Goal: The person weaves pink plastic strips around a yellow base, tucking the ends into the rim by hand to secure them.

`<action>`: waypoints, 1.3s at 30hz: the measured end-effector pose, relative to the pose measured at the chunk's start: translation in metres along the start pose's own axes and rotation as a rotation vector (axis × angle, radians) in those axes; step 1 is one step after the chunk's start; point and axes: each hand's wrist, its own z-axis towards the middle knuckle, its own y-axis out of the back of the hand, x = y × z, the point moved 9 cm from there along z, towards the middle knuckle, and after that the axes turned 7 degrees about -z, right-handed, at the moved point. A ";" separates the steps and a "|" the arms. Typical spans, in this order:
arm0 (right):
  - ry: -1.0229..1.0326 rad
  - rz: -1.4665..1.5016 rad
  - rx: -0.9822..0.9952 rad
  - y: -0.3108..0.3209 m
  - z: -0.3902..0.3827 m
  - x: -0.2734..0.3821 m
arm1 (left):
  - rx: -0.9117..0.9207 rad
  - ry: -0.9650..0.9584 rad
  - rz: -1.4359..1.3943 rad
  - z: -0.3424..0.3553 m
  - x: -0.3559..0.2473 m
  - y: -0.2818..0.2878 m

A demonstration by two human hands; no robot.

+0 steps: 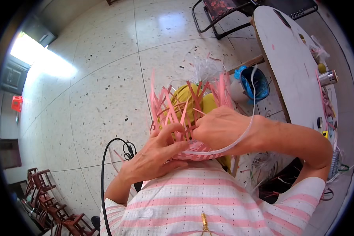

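Note:
A partly woven pink basket (200, 147) rests against my lap, with loose pink and darker reddish strips (171, 112) standing up around it. My left hand (155, 153) is closed on the left side of the basket wall, its thumb lying near a white strip. Over the right side, my right hand (224, 128) is curled in among the upright strips. Its fingertips point down into the weave and are mostly hidden, so what they pinch does not show. The long white strip (254, 92) loops from the basket across my right wrist and up beyond it.
A bucket (242, 88) with a blue liner stands to the right beside a long white table (289, 67) holding a tin and small items. Clear strips (208, 69) lie beyond my knees. A black cable (103, 177) hangs at left. Small wooden stools (55, 204) stand lower left.

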 end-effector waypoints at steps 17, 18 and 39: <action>-0.360 1.031 0.244 -0.061 -0.024 -0.042 | -0.055 -0.035 -0.025 -0.007 0.010 0.005; -0.364 1.029 0.247 -0.067 -0.030 -0.042 | -0.057 -0.036 -0.029 -0.007 0.012 0.005; -0.383 1.397 -0.469 -0.084 -0.065 -0.032 | -0.206 -0.013 -0.136 0.003 0.018 0.013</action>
